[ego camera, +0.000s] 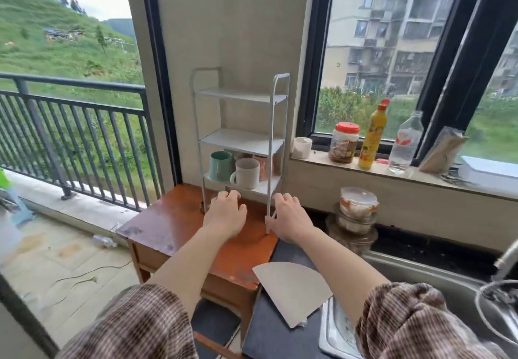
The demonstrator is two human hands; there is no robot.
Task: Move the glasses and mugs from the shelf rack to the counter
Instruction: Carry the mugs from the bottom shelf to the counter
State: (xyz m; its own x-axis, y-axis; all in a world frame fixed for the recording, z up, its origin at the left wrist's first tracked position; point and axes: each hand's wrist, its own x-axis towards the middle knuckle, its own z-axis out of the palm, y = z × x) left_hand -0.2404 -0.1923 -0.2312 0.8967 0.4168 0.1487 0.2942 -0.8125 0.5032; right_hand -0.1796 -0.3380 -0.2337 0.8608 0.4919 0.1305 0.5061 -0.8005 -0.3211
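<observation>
Shelf rack [241, 140]: white metal, three tiers, standing upright on the back part of the table [168, 227], against the wall between two windows. Top and middle tiers hold nothing visible.

Bottom tier: green mug [221, 166] at the left; white mug [246, 173] just beside it to the right and nearer the front edge, handle pointing left; copper-coloured cup [263, 166] behind the white mug, partly hidden. A further pale cup seems to stand behind these, but cannot be made out clearly.

Table: reddish-brown wood, worn at the edges, set by a balcony railing.

Left hand [225, 211]: palm down, fingers curled over a clear glass [214, 200] that stands on the table beneath the bottom tier, near the rack's front left leg. Whether the fingers actually clasp the glass cannot be told.

Right hand [287, 217]: beside the rack's front right leg, thumb against the leg, fingers loosely curled behind it; a firm hold cannot be confirmed.

Window sill, right of the rack: small white cup [302, 147], red-lidded jar [344, 142], yellow squeeze bottle [374, 136], clear plastic bottle [406, 144].

Below the sill: stacked lidded containers [356, 213].

Near foreground: grey card sheet [291, 288] lying on a dark surface next to a steel sink [420, 271].

Sleeves: brown check, pushed up both forearms.
</observation>
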